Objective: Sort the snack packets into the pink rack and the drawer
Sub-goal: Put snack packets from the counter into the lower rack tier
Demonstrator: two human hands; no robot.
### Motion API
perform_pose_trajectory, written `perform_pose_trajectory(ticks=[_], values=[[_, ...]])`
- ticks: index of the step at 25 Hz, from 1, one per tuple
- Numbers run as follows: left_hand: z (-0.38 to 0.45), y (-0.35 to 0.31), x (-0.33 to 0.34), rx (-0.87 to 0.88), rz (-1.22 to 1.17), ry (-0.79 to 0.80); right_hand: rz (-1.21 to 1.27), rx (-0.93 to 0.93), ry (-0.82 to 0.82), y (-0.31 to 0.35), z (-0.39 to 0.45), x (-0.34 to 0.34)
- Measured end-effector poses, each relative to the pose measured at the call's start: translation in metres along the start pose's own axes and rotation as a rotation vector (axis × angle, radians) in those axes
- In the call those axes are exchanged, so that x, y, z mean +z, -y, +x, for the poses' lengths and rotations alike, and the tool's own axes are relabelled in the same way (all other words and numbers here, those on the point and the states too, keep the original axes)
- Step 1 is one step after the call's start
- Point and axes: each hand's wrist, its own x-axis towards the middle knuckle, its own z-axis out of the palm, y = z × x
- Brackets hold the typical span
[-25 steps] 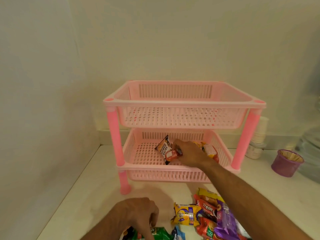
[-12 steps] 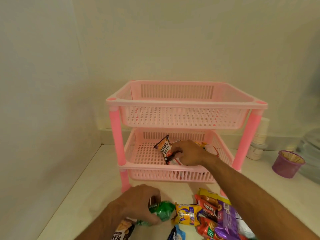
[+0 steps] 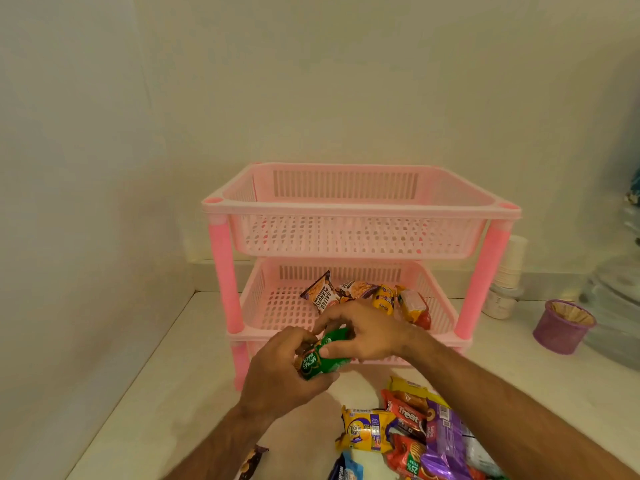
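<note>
Before the pink rack (image 3: pixel 360 211), both hands (image 3: pixel 367 336) grip a green packet (image 3: pixel 323 356).

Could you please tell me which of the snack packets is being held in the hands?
The green packet; both hands grip it in front of the pink rack, above the counter.

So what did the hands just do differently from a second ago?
The left hand lifted the green packet off the counter toward the pink rack. The right hand let go of the salted peanuts packet, drew back out of the lower tray and now pinches the green packet too. The rack, the purple cup and the pile of packets stayed put.
</note>
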Motion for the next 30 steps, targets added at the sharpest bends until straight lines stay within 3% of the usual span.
perform_pose_trajectory(ticks=[3, 5, 7, 10, 15, 17, 24, 30], values=[[-0.001, 0.003, 0.002, 0.052, 0.083, -0.093, 0.098, 0.009, -0.07, -0.002, 0.0, -0.003], [0.002, 0.005, 0.001, 0.098, 0.139, -0.222, 0.253, 0.036, -0.185, -0.006, 0.0, -0.009], [0.002, 0.007, 0.001, 0.185, 0.117, -0.217, 0.434, 0.072, -0.332, -0.01, 0.003, -0.013], [-0.009, 0.006, 0.012, 0.329, 0.074, 0.141, 0.573, 0.134, -0.479, -0.015, 0.02, -0.01], [-0.019, 0.0, 0.05, 0.196, 0.277, 0.864, 0.091, 0.199, -0.4, -0.029, 0.054, 0.013], [-0.021, -0.001, 0.061, 0.183, 0.302, 0.978, 0.0, 0.234, -0.332, -0.031, 0.061, 0.024], [-0.037, 0.009, 0.071, 0.046, 0.242, 0.898, -0.08, 0.335, -0.126, -0.044, 0.068, 0.029], [-0.022, 0.006, 0.039, 0.021, 0.003, 0.512, 0.025, 0.222, -0.088, -0.052, 0.056, 0.024]])
